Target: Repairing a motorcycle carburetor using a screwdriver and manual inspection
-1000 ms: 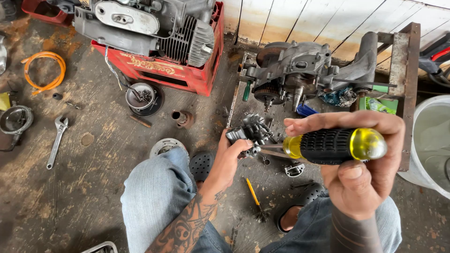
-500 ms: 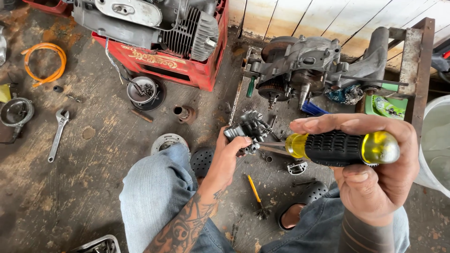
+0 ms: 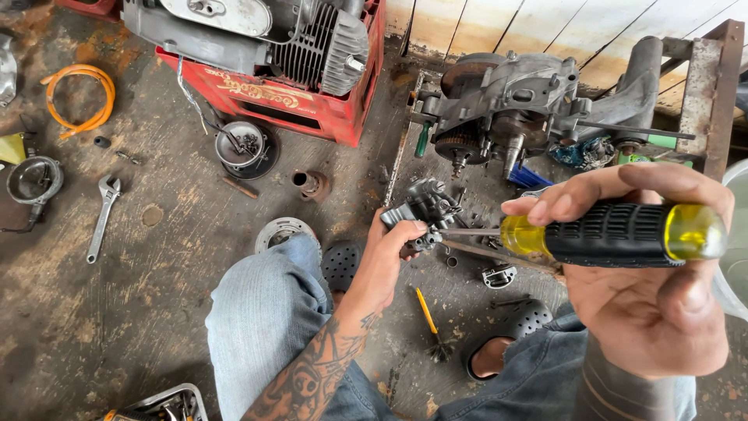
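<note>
Nearest the camera, the right hand [image 3: 647, 288] is wrapped around the handle of a screwdriver [image 3: 615, 234], fingers curled over the top of the black grip and the thumb pressed under its clear yellow end. From those fingers the thin metal shaft runs leftward to a small grey metal part [image 3: 425, 210], where its tip meets the part's lower edge. The left hand [image 3: 386, 261] clamps that part from below, fingers closed tight on its body (the forearm behind it is tattooed), so the part sits just above the fingertips and directly in line with the tool. Below the left wrist a jeans-clad knee [image 3: 265, 312] fills the foreground, and just beside the wrist, on the stained concrete floor [image 3: 156, 281], lies a dark sandal [image 3: 341, 265]. A small wire brush with a yellow handle [image 3: 430, 323] lies on the floor between the two hands, slightly nearer the viewer than the fingers. A second sandal, worn on a foot [image 3: 506, 343], rests under the right hand. Beyond the held part stands a bare engine block [image 3: 514, 101] on a rusty frame. Well to the left of the fingers lie a wrench [image 3: 101, 217] and an orange hose coil [image 3: 78, 97]. Farthest back, another engine [image 3: 257, 35] sits on a red crate [image 3: 296, 97].
</note>
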